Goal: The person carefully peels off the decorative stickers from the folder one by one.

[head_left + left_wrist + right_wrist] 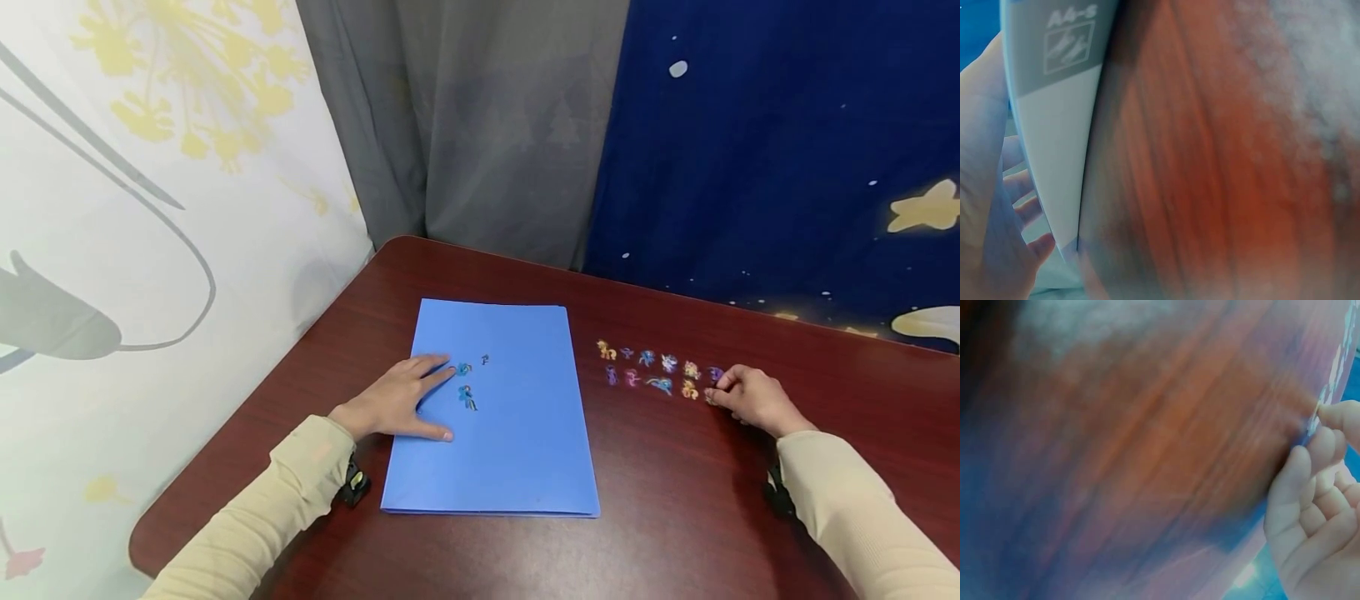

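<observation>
My left hand lies spread on the left side of a blue folder, its fingertips by the small pony stickers there. On the folder are a blue pony sticker, another blue one and a tiny dark sticker. Over to the right, my right hand pinches a small pony sticker between thumb and forefinger at the end of the lower row; the fingers hide much of it. A purple sticker shows just beyond these fingertips. The right wrist view has the pinching thumb and fingers low at the tabletop.
Two rows of small pony stickers lie right of the folder, among them an orange one, a pink one and a blue one. The dark red wooden table meets a grey curtain and a blue one behind.
</observation>
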The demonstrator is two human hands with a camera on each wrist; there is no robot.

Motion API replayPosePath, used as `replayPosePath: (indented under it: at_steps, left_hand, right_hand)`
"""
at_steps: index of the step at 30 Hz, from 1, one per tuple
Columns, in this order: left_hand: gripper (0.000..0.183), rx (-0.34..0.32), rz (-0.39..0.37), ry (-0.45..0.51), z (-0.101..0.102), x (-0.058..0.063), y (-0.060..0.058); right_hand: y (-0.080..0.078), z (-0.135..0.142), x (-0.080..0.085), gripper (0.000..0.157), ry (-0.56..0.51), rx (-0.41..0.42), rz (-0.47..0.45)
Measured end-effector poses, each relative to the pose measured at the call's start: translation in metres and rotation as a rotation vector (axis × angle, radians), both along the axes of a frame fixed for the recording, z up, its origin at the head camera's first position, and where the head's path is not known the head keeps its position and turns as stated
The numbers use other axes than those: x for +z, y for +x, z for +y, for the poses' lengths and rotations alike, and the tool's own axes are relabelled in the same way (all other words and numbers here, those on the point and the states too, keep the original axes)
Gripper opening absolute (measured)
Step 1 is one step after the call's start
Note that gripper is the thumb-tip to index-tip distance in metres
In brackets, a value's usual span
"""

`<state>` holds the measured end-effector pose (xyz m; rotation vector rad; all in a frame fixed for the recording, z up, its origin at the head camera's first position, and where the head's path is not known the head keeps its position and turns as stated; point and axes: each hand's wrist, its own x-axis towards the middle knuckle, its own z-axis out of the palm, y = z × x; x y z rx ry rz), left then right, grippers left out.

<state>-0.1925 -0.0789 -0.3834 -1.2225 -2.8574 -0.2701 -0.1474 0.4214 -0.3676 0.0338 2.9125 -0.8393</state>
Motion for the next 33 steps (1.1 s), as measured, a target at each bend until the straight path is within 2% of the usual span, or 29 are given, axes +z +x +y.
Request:
replayPosePath:
  at_steps: [4,13,19,23,28,33]
  left_hand:
    - [0.092,-0.001,-0.003,0.004,0.000,0.001,0.001]
    - [0.093,-0.002,-0.010,0.002,0.000,0.001,0.001]
    - [0.092,-0.002,-0.004,0.003,0.001,0.002,0.001]
    - [0.093,0.002,-0.011,-0.005,0.004,0.001,0.002]
    - [0.094,0.014,-0.027,-0.013,0.009,0.002,0.003]
    - [0.094,0.010,-0.037,-0.017,0.015,0.003,0.001]
  right_hand:
    - [0.001,-0.001,0.000,0.028,-0.004,-0.006,0.009]
    - [0.003,-0.002,0.002,0.018,0.056,0.025,0.026]
    - [0.006,0.000,0.007,0.016,0.076,0.076,0.006]
    - [0.003,-0.003,0.011,0.016,0.078,0.092,0.048]
    - [-0.011,-0.031,0.021,0.013,-0.002,0.133,0.141]
    - [-0.030,-0.081,0.023,0.009,-0.092,0.235,0.187]
